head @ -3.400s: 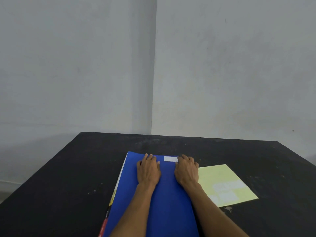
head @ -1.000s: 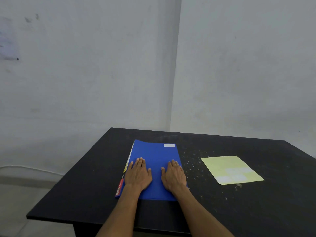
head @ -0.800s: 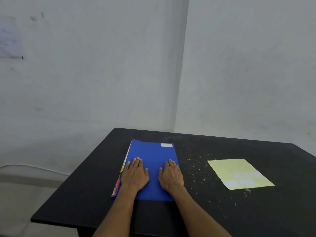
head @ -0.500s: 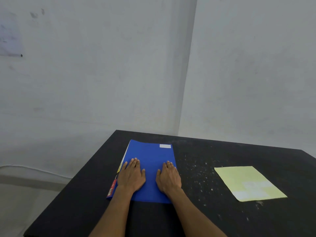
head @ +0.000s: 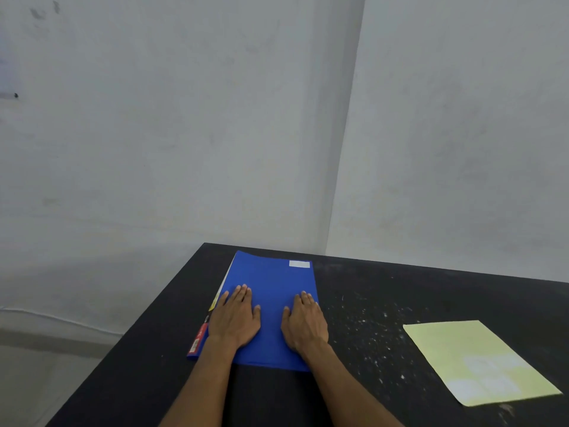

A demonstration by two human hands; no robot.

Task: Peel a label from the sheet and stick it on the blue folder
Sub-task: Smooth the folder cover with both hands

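While 1 label (head: 299, 264) sits stuck, 2 flat, empty hands, left hand (head: 235, 318) and right hand (head: 306, 323), press 1 blue folder (head: 272, 282).

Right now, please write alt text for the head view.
Both hands, left hand and right hand, lie flat on a blue folder bearing a white label; a yellow label sheet lies apart on the black table.

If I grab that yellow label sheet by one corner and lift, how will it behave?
The yellow label sheet lies thin and flat on the black table, so it will probably flop and sag from one corner. It looks very light, likely to slide if pushed. Both hands, left hand and right hand, rest flat on the blue folder.
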